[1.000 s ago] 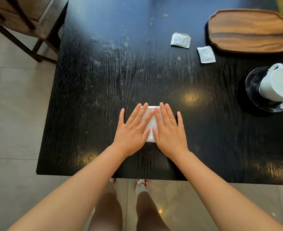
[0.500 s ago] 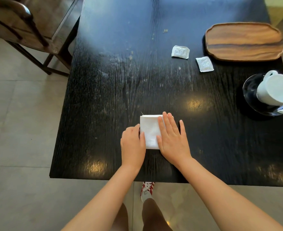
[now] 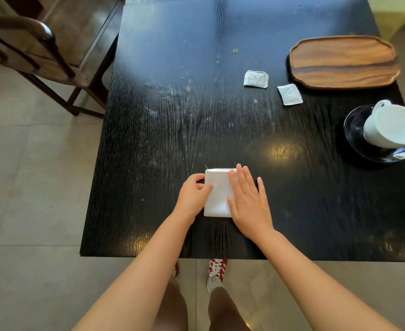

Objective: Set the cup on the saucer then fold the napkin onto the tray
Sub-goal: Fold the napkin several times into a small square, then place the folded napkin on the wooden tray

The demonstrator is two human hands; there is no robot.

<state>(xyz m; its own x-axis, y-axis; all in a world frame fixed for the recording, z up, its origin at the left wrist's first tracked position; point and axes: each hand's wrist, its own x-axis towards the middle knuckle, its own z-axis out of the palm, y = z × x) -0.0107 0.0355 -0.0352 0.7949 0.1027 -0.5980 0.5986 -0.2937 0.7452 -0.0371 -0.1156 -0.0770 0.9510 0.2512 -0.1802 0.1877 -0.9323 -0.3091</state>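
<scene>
- Two small white packets (image 3: 255,78) and (image 3: 289,94) lie on the tabletop (image 3: 172,115) just left of the tray; both carry grey print too small to read.
- A red shoe (image 3: 217,271) below the tabletop's near edge bears white lettering that cannot be made out.
- The folded white napkin (image 3: 218,189) lies near the front edge of the tabletop, well apart from the wooden tray (image 3: 343,62), which sits at the far right.
- The left hand (image 3: 193,193) has its fingers curled at the napkin's left edge, thumb on top (the fingertips are hidden, so what they do beneath cannot be seen).
- The right hand (image 3: 248,201) lies flat with straight fingers, pressing on the napkin's right side and covering that edge.
- The white cup (image 3: 391,126) rests tilted on the dark saucer (image 3: 354,125) at the right; the picture's border cuts off part of both.
- The tabletop is black wood with visible grain, pale smudges and bright glare spots.
- A dark wooden chair (image 3: 46,51) stands at the upper left on a pale tiled floor (image 3: 29,187).
</scene>
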